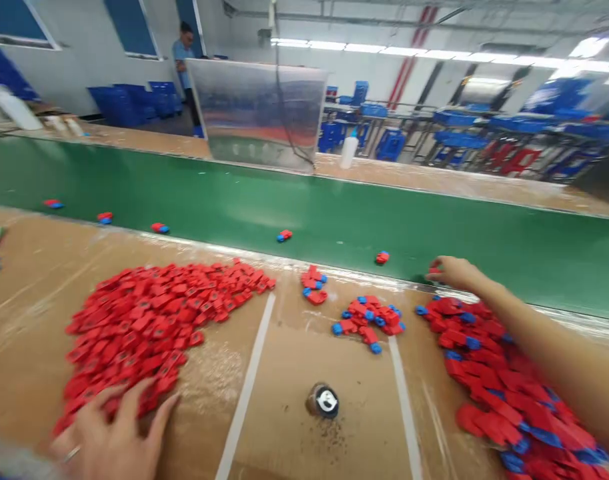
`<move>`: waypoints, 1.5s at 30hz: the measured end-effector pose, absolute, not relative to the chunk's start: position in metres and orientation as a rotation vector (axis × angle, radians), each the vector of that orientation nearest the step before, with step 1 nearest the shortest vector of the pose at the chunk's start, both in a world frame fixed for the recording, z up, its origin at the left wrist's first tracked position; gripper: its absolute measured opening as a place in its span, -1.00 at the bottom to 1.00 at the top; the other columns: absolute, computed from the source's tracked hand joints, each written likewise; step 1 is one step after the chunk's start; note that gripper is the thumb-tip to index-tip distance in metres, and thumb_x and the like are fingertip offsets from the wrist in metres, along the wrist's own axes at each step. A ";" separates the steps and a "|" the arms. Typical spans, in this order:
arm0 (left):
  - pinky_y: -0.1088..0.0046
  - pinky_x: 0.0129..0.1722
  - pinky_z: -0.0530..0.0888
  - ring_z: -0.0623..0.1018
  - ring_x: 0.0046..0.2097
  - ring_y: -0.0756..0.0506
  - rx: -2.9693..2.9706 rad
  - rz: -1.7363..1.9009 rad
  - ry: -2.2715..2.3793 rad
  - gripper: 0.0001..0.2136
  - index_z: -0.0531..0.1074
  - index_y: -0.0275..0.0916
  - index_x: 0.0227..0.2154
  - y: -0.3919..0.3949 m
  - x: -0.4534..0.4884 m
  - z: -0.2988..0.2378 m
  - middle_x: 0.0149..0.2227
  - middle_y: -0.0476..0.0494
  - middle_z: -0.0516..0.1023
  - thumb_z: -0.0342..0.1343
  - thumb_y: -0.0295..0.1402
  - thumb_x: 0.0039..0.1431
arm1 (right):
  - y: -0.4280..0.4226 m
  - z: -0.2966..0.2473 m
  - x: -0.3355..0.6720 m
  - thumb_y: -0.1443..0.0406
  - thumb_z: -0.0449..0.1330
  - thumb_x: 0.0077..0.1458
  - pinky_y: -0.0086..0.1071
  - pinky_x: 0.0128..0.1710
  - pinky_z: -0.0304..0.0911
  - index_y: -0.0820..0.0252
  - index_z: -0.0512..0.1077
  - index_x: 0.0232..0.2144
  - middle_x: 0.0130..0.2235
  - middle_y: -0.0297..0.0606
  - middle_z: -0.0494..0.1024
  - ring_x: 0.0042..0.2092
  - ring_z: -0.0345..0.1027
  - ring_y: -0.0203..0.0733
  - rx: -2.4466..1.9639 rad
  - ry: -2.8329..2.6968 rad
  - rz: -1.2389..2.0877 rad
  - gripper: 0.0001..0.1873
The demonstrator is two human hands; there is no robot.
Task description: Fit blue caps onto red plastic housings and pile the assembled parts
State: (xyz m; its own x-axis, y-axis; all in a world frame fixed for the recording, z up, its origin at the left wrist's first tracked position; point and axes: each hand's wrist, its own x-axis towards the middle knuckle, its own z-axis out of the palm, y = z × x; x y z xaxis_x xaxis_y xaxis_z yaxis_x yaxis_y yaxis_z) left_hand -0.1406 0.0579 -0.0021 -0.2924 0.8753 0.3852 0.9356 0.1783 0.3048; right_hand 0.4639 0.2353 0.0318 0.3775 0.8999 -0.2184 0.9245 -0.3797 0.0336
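My left hand (114, 433) rests at the near edge of a heap of small red plastic pieces (154, 313), fingers spread and touching it; nothing shows in its grasp. Out over the edge of the green conveyor belt (324, 207), my right hand (454, 272) pinches a red plastic piece (433, 271), mostly hidden by the fingers. Under that forearm lies a long pile of red-and-blue pieces (514, 400). A smaller cluster of red-and-blue pieces (369, 319) sits between the two heaps. Nearer me stands a small round fixture (325, 401) with a black-and-white top.
Several red-and-blue pieces lie spaced along the belt, one piece (284, 235) near its middle. White tape strips (249, 380) mark the brown tabletop. Beyond the belt stand a translucent panel (264, 113) and a white bottle (349, 150). A person (184, 60) stands at the back left.
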 end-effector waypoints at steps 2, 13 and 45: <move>0.05 0.03 0.30 0.36 -0.01 -0.34 -1.772 -0.511 -2.249 -0.67 0.54 -0.26 -0.19 0.047 -0.135 -0.008 -0.05 -0.33 0.36 0.03 -0.14 0.20 | 0.220 0.042 0.462 0.31 0.21 0.13 -0.22 -0.26 0.25 0.44 0.48 -0.17 -0.20 0.16 0.57 -0.18 0.47 0.11 2.482 1.730 -0.223 -0.73; 0.23 -0.14 0.34 0.47 -0.07 -0.27 -2.210 -0.550 -2.065 -0.74 0.41 -0.23 -0.05 0.042 -0.141 0.000 -0.08 -0.23 0.49 0.04 -0.27 0.25 | 0.052 0.059 0.371 0.05 0.10 0.11 -0.22 -0.35 0.36 0.13 0.45 -0.10 -0.28 -0.12 0.63 -0.36 0.52 -0.01 2.451 2.431 -0.459 -0.60; 0.51 -0.35 0.32 0.37 -0.37 -0.02 -3.294 -1.693 -2.348 -0.73 0.52 -0.22 -0.10 -0.001 0.002 -0.003 -0.40 -0.01 0.44 0.17 -0.32 0.13 | 0.023 0.042 0.233 0.30 0.07 0.28 -0.26 -0.17 0.39 0.15 0.45 -0.06 -0.14 -0.15 0.55 -0.15 0.48 -0.11 1.858 3.053 -0.444 -0.77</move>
State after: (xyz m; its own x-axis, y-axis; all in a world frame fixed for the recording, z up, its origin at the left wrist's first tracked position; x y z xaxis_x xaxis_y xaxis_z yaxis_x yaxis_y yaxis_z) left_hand 0.0015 -0.0014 -0.0029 0.4241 0.8971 -0.1237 0.1658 0.0574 0.9845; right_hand 0.2334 0.0226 0.0416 -0.3912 0.8841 0.2556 0.7747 0.4663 -0.4271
